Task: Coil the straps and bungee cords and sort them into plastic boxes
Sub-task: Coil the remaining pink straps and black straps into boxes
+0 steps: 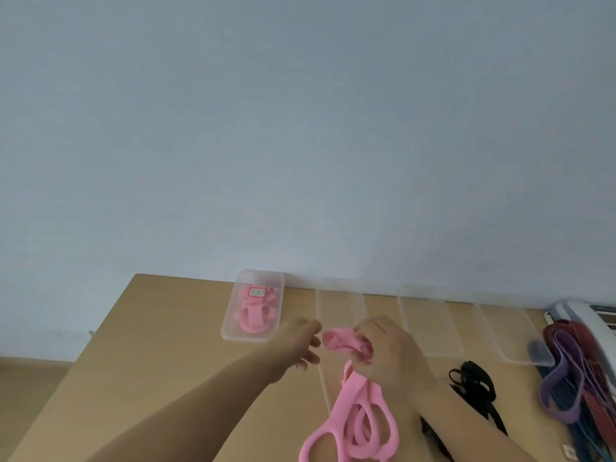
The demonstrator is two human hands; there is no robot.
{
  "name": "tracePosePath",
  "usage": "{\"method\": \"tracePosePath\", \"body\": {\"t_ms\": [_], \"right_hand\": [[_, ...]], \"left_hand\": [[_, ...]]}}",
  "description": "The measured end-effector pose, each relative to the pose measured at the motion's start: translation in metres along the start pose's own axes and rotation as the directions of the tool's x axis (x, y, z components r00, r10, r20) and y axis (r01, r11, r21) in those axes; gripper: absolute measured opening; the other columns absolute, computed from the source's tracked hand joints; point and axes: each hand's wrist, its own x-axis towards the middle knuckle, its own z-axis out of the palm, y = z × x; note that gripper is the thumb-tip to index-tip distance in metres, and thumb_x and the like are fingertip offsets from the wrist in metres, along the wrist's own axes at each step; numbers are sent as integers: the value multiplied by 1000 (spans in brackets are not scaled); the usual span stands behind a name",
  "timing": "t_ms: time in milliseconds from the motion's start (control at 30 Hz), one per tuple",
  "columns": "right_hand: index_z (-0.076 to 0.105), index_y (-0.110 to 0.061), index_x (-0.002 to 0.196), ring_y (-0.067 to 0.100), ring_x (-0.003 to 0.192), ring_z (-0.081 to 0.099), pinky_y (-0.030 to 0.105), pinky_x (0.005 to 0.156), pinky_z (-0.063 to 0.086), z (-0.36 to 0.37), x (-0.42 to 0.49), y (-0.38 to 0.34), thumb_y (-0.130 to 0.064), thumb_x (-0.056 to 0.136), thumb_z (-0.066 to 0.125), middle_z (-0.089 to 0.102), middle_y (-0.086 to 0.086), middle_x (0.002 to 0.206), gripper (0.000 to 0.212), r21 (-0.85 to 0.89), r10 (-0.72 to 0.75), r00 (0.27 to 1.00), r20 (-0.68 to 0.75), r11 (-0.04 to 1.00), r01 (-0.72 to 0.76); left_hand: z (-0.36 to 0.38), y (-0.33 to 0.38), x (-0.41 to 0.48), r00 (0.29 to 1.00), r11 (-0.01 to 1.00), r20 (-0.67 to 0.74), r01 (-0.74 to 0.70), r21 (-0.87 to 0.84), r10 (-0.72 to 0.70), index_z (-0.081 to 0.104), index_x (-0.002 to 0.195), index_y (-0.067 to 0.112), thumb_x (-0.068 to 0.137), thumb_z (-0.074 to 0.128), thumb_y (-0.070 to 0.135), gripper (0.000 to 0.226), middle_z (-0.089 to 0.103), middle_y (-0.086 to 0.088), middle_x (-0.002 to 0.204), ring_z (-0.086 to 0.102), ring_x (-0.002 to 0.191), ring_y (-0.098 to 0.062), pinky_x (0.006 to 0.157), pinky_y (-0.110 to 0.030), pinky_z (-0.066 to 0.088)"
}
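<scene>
A pink strap (360,418) hangs in loose loops over the wooden table (160,361). My right hand (390,351) grips its upper end, partly rolled into a small coil (336,340). My left hand (300,341) hovers just left of that coil with its fingers loosely bent, holding nothing. A clear plastic box (253,306) at the back left holds coiled pink straps and a small label. Three more clear boxes stand in a row along the wall: one (340,298) behind my hands, one (430,325) and one (510,331) further right.
Black straps (473,391) lie on the table right of my right arm. A heap of purple, red and blue straps (573,371) fills the right edge, with a white object (586,315) behind it. A pale wall stands directly behind the table.
</scene>
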Motion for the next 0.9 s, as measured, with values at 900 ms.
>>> {"method": "tracePosePath", "body": {"t_ms": [900], "right_hand": [[55, -12, 117, 29, 109, 49, 36, 93, 38, 84, 130, 92, -15, 87, 56, 58, 9, 115, 31, -377, -132, 856, 500, 857, 352]], "left_hand": [[24, -5, 118, 917, 816, -362, 76, 573, 169, 66, 89, 8, 82, 50, 16, 20, 69, -7, 70, 70, 64, -23, 60, -38, 58]]}}
